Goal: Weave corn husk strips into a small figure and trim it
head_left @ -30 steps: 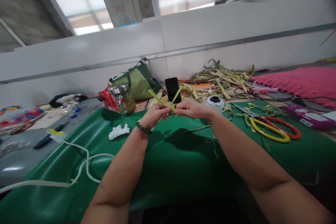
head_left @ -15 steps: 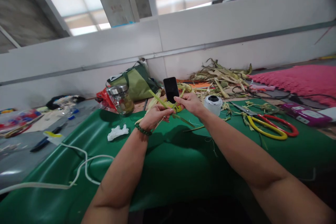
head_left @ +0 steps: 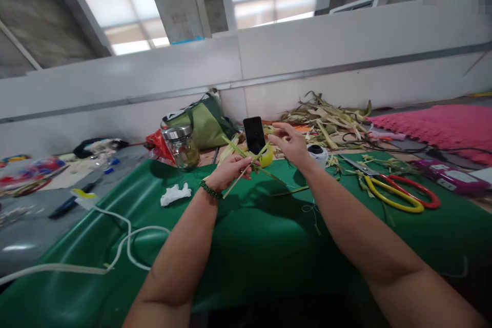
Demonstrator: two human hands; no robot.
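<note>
My left hand (head_left: 233, 172), with a dark green bead bracelet at the wrist, pinches several crossed corn husk strips (head_left: 265, 151) where they meet. Their ends stick out in different directions over the green table cover (head_left: 238, 251). Just right of the strips is my right hand (head_left: 291, 144), its fingers apart and holding nothing that I can see. Behind the strips a black phone (head_left: 254, 134) stands upright, with a yellow round object (head_left: 266, 156) at its foot. A spool of white thread (head_left: 318, 155) stands behind my right wrist, partly hidden.
Scissors (head_left: 400, 189) with red and yellow handles lie at right, near a purple pack (head_left: 449, 175). Dried husks (head_left: 326, 115) are heaped at the back. A lidded glass jar (head_left: 181, 148), crumpled white tissue (head_left: 176, 194) and a white cable (head_left: 125, 236) are on the left.
My right hand has let go of the strip end and moved a little right and up, its fingers spreading. My left hand keeps its pinch. The view has shifted slightly.
</note>
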